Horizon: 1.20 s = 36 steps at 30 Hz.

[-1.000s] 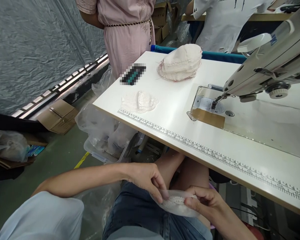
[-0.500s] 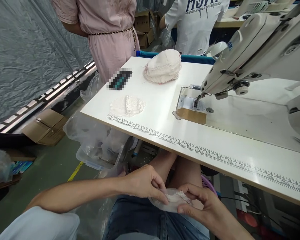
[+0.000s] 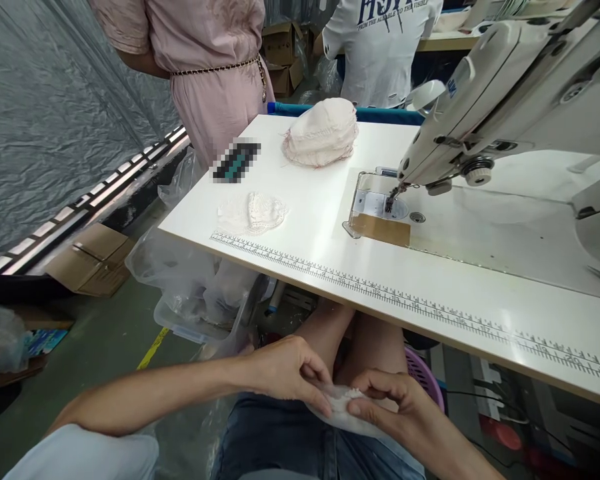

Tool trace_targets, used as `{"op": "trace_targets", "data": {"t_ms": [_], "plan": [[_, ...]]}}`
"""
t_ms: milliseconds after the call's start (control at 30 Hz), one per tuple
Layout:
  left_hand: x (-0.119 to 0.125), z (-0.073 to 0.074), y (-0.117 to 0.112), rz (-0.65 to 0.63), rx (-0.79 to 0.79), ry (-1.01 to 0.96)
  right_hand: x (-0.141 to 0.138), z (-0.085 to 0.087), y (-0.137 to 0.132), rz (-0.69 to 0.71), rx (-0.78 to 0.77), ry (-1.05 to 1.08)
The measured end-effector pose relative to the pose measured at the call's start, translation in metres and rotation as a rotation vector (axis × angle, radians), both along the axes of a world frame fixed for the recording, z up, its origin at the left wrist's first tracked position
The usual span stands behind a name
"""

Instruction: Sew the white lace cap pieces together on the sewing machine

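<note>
Over my lap, below the table edge, both hands pinch a small white lace fabric piece (image 3: 341, 408). My left hand (image 3: 285, 370) grips its left end with thumb and fingers closed. My right hand (image 3: 393, 403) holds its right side, fingers curled around it. On the white sewing table (image 3: 330, 267) lie a flat lace piece (image 3: 251, 213) near the front left corner and a stack of pinkish fabric pieces (image 3: 321, 133) farther back. The sewing machine (image 3: 505, 93) stands at the right, its needle over the metal plate (image 3: 380, 213).
A ruler strip (image 3: 405, 303) runs along the table's front edge. Plastic bags and a clear bin (image 3: 195, 300) sit under the table's left side. Cardboard boxes (image 3: 90, 260) lie on the floor. Two people stand behind the table, one in pink (image 3: 210, 67), one in white (image 3: 380, 47).
The view has shifted a little right and up. My hands have drawn closer together, bunching the lace piece between the fingers.
</note>
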<state>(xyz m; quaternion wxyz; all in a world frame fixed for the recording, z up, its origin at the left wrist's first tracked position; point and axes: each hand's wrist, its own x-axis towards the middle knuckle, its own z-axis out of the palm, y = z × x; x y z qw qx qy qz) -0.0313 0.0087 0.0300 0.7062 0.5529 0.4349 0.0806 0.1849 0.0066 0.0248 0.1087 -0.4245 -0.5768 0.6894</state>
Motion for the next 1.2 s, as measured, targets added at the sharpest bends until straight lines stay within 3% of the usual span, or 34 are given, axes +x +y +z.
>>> {"op": "trace_targets", "data": {"t_ms": [133,400,733,967,1200], "plan": [[0.010,0.003,-0.002,0.032,-0.008,0.035,0.000,0.001,-0.001,0.040,0.103,-0.080],[0.025,0.015,0.000,0.074,0.129,0.154,0.003,0.001,-0.003,0.074,0.194,-0.125],[0.020,-0.007,-0.005,0.118,-0.101,-0.016,0.010,0.004,-0.001,0.055,0.158,-0.085],[0.021,-0.003,-0.004,0.130,-0.107,-0.001,0.011,0.001,0.002,0.011,0.124,-0.055],[0.020,-0.005,-0.006,0.144,-0.114,0.011,0.014,-0.005,-0.003,-0.009,0.257,-0.113]]}}
